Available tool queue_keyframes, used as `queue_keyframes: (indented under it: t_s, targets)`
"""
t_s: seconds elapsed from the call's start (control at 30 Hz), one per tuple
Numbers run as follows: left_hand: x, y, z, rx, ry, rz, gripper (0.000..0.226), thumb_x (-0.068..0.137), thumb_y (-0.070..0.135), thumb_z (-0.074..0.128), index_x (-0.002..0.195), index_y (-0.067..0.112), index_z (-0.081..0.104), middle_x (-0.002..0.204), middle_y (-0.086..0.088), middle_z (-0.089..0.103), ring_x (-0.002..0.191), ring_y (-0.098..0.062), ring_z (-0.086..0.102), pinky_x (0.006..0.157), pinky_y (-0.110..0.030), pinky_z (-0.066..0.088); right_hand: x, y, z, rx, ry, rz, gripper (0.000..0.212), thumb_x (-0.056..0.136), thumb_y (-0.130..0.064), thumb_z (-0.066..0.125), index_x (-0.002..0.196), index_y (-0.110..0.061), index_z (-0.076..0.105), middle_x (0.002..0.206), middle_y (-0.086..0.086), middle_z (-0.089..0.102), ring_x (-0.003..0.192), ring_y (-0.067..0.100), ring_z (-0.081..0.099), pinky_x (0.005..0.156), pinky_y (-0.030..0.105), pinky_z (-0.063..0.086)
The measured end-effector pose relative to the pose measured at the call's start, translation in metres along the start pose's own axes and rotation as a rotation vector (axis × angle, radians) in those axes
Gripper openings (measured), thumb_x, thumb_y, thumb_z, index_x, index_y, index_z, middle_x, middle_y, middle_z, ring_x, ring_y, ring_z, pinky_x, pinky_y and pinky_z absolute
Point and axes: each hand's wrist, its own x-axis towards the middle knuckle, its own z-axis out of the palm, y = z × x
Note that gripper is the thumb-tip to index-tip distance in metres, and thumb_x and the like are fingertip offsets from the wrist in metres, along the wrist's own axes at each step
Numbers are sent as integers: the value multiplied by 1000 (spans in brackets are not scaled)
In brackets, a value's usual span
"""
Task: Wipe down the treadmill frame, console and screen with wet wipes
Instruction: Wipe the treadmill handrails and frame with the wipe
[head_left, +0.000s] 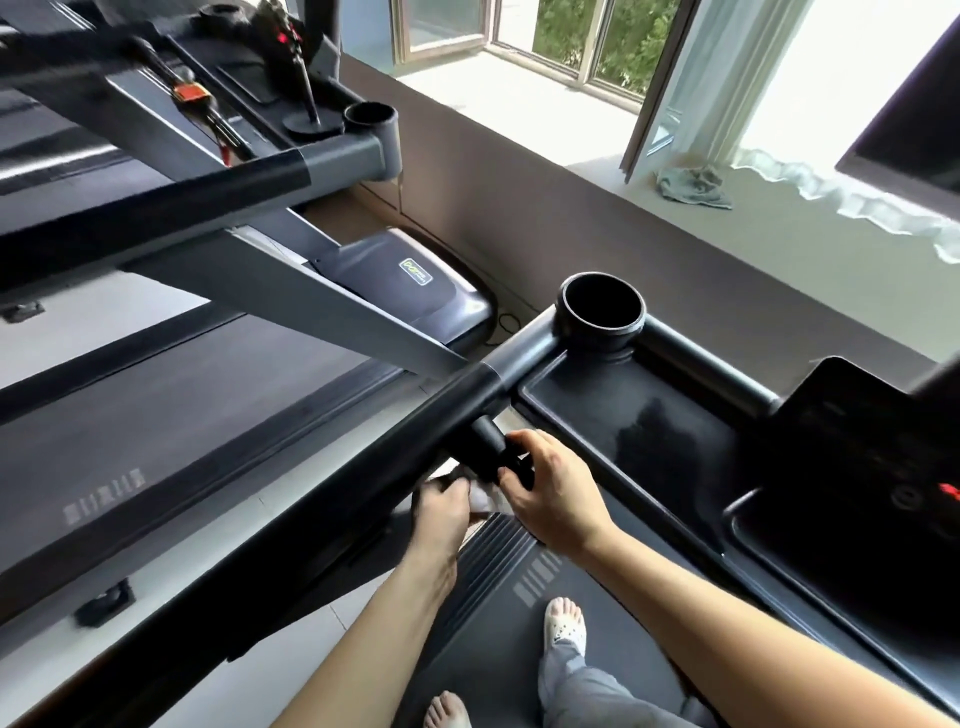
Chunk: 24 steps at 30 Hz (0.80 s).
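I stand on a treadmill whose black handrail (332, 478) runs diagonally across the view. A short black grip bar (488, 441) branches off the rail toward me. My right hand (550, 493) curls round the end of this grip bar. My left hand (441, 509) sits just under the rail and holds a crumpled wet wipe (485, 496) against the bar's underside; the wipe is mostly hidden. The glossy black console tray (639, 431) and a round cup holder (602, 306) lie to the right. The console screen (852, 415) shows at the right edge.
A second treadmill (291, 156) stands to the left with its own handrail, cup holder and red safety key. A wide window sill (753, 223) at the back holds a grey rag (693, 187). My feet (563, 623) stand on the dark running belt.
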Motion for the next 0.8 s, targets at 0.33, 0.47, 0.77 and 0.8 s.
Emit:
queue_keyframes:
  t_s: [0.33,0.47,0.77,0.8]
  targets:
    - [-21,85,-9,672,-23,567,15,94,21,69,79,22,71,70,13,73,67,-1,67,68,-23,55,-4,-11,-21,479,109,108,24,98,-39,55,103,-21,70,94,-5,71,82,10,67,76,32,55]
    - [-21,88,13,800,-137,639,18,89,40,74,79,24,73,74,9,70,70,-9,68,65,-26,54,-2,-19,-33,976,-37,298,35,94,-35,65,94,0,68,74,6,68,65,19,62,58,37,52]
    - [-15,120,37,1087,-194,708,2,91,32,71,89,30,71,78,16,70,76,-4,66,75,-28,54,37,46,-64,802,35,408,16,85,-28,74,81,-13,71,67,-2,68,61,14,61,60,38,51]
    - [-10,123,34,1146,-94,764,3,91,31,71,88,30,70,79,17,69,77,-3,63,75,-27,52,50,54,-67,736,72,410,15,83,-31,73,83,-17,69,70,-2,71,65,15,65,65,40,55]
